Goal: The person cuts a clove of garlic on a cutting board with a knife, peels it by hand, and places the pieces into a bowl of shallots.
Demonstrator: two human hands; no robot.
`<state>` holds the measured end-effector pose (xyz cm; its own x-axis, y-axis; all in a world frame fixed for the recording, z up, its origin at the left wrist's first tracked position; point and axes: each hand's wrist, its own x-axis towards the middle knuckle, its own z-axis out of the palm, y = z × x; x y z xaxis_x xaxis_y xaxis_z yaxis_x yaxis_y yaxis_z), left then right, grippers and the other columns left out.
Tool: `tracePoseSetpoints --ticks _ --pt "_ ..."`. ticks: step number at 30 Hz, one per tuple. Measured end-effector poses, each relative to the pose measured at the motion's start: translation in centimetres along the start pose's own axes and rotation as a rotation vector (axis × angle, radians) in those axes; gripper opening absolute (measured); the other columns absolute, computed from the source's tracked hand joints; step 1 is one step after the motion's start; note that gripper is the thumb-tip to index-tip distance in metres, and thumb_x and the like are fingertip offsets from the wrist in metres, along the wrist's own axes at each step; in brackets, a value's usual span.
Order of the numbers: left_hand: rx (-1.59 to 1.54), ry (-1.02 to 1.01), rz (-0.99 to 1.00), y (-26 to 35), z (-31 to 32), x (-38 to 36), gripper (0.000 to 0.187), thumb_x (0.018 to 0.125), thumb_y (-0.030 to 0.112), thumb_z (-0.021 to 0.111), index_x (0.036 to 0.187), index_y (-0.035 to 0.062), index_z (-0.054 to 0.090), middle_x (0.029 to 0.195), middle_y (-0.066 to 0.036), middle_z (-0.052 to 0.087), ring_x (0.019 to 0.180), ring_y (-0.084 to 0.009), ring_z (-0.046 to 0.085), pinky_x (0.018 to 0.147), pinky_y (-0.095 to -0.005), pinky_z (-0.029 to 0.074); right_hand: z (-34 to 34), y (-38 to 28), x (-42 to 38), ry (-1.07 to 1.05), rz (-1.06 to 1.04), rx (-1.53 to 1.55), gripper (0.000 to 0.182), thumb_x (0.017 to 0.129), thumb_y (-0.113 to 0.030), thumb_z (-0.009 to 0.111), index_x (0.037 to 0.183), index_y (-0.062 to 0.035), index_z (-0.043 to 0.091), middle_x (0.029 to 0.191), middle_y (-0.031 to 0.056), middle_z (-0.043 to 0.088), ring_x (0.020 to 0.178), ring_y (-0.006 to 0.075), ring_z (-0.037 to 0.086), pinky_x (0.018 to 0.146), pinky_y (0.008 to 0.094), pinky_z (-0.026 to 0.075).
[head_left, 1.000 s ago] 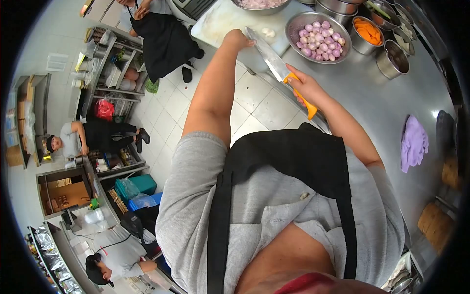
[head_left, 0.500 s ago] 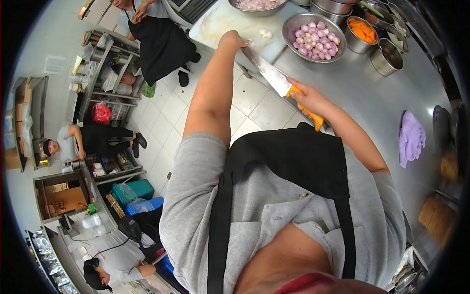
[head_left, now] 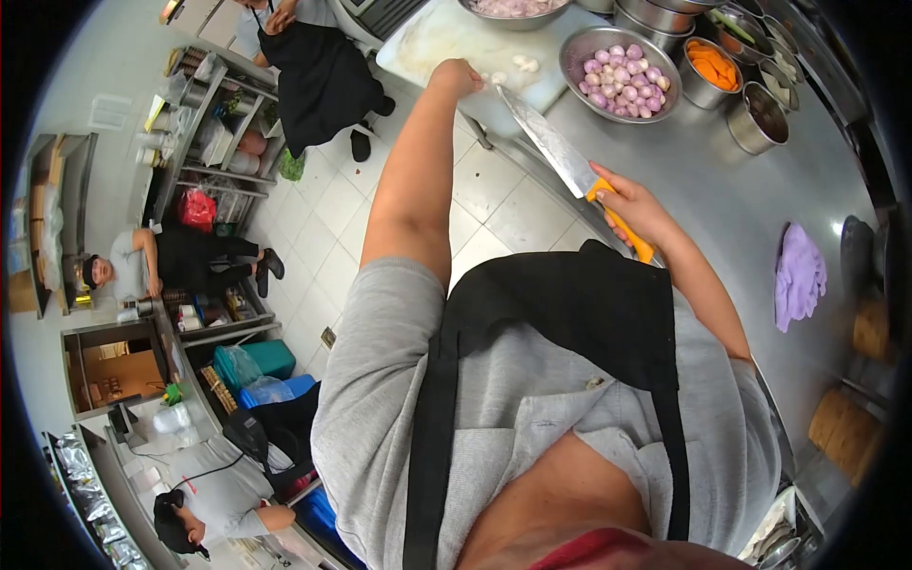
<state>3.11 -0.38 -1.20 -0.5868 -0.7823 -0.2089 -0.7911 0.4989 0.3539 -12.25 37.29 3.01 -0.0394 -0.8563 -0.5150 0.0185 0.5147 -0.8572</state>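
Note:
My right hand (head_left: 635, 204) grips the yellow-orange handle of a chef's knife (head_left: 551, 142). Its blade points up and left, with the tip at the edge of a white cutting board (head_left: 418, 47). On the board lies my left hand (head_left: 458, 78), fingers curled together; whatever they hold is hidden. Just right of it, near the knife tip, is a small pale peeled piece (head_left: 499, 78). A few more white pieces (head_left: 525, 63) lie beyond. To the right of the board stands a metal bowl (head_left: 572, 81) of peeled shallots (head_left: 624, 84).
Another bowl (head_left: 513, 19) of cut pale pieces stands at the board's far edge. A pot of orange pieces (head_left: 712, 68) and a metal container (head_left: 757, 119) stand farther right. A purple cloth (head_left: 800, 275) lies on the steel counter (head_left: 703, 190). Several co-workers are on the left.
The knife and my right hand have moved right, the tip drawing away from my left hand. A small pale piece now shows on the board between hand and tip.

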Motion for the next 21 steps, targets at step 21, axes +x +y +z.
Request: tracePoseSetpoints --ticks 21 --pt "-0.096 -0.112 0.118 -6.1 4.7 7.2 0.059 0.067 0.054 0.073 0.089 -0.0004 0.067 0.088 -0.012 0.068 0.085 -0.0247 0.065 0.079 -0.0331 0.049 1.7 -1.4 4.3 -0.006 -0.017 -0.027 0.049 0.096 -0.023 0.044 0.143 -0.0269 0.031 0.059 -0.001 0.042 0.043 0.0074 0.04 0.037 0.0235 0.036"
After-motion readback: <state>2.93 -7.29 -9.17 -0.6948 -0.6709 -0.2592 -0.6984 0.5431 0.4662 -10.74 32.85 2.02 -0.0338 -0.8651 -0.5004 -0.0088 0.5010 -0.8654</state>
